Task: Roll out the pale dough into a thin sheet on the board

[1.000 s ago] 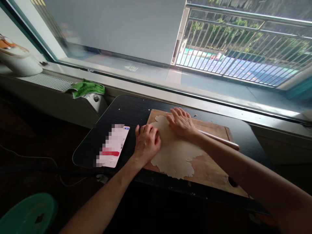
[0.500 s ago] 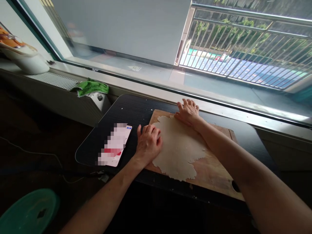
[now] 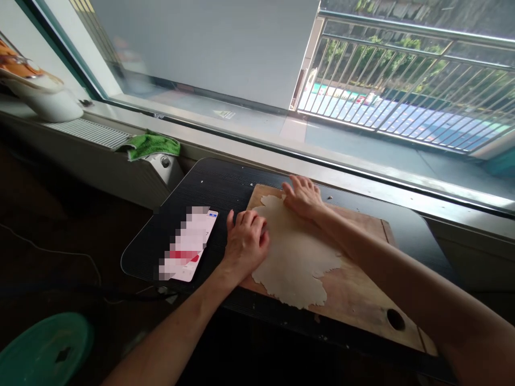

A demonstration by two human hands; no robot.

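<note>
A thin, rolled-out sheet of pale dough [image 3: 295, 257] with ragged edges lies flat on a wooden board [image 3: 354, 292]. At the dough's left edge is my left hand [image 3: 246, 241], its fingers curled and the thumb close to the index finger. What lies between them, if anything, is hidden. My right hand [image 3: 301, 195] reaches over the far edge of the dough, fingers stretched out and palm down. The right forearm crosses above the board and covers part of the dough's right side.
A phone [image 3: 191, 244] with a lit, partly blurred screen lies left on the black table [image 3: 213, 179]. Beyond are a window sill, a radiator [image 3: 164, 169] with a green cloth [image 3: 155, 145], and a white pot [image 3: 60, 102]. A green plastic stool or basin [image 3: 40, 343] stands lower left.
My right hand has drawn back a little toward me and left, from beyond the board's far edge. The board's hand hole now shows fully. The left hand has hardly moved.
</note>
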